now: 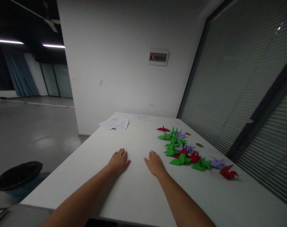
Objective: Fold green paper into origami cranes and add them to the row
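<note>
My left hand point(119, 161) lies flat on the white table point(134, 189), palm down, with the thumb held out to the side. Across a gap of bare tabletop, my right hand point(154, 162) rests the same way, fingers stretched forward. Neither holds anything. Just right of my right hand spreads a cluster of folded paper cranes: green ones point(181, 160), red ones point(194, 156) and pale purple ones point(218, 162). A single red crane point(228, 172) sits at the near right end, and another red crane point(163, 129) lies at the far end.
Loose printed sheets point(113, 123) lie at the table's far left, with another sheet point(141, 118) by the wall. Two round cable holes, one nearer point(199, 145), pierce the right side. Blinds behind glass point(228, 78) border the right. A lined bin point(17, 176) stands on the floor at left.
</note>
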A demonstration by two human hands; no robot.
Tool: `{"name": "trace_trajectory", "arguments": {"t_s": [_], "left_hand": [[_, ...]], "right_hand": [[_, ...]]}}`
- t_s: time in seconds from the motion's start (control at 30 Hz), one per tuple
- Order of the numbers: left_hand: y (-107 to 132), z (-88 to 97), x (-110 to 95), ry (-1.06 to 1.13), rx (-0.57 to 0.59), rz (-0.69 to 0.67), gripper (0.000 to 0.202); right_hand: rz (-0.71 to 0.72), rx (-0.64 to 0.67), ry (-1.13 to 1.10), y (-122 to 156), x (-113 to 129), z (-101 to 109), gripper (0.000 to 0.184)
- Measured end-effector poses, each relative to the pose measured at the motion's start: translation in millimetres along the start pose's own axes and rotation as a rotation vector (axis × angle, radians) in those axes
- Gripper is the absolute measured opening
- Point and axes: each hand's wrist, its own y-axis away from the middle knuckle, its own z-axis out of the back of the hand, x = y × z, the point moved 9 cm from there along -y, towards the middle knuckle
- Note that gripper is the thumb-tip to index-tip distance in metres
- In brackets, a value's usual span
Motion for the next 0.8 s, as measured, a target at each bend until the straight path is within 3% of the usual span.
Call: {"name": "trace_trajectory", "arguments": {"t_s": [0.2,0.8], "left_hand": [[-4.5,-8.0,2.3,-0.016,0.022,0.02,0.072],[-5.3,-11.6,4.6,-0.056,-0.003,-0.003,0.061]], "right_hand": [[-0.014,0.033,0.01,-0.9,-2.4,-8.1,0.074],[0.001,0.017,0.032,-0.2,-1.6,-6.9,0.074]]}}
